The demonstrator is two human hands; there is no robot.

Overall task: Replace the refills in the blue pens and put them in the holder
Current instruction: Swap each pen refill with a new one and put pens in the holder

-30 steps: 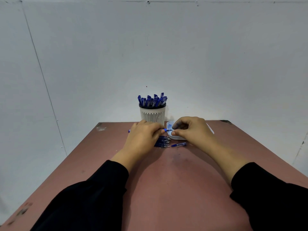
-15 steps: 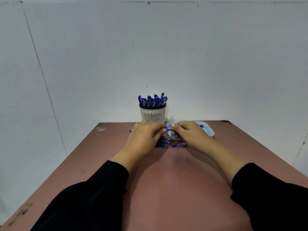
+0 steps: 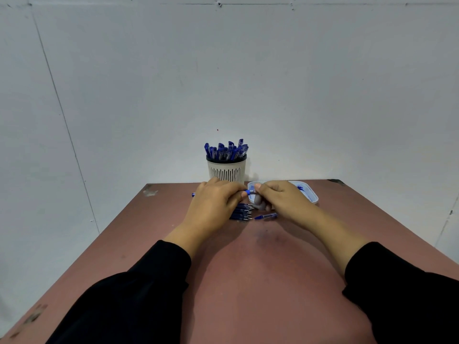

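While my left hand grips the blue pen, right hand pinching its tip, refills beneath, holder behind

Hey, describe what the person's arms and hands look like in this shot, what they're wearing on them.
Both arms wear long black sleeves: the left sleeve and the right sleeve are plain, loose fabric with no visible markings, ending at the forearms, short of the wrists. The left hand and right hand are bare: no gloves show, and no rings, watch or bracelets are visible from this angle.
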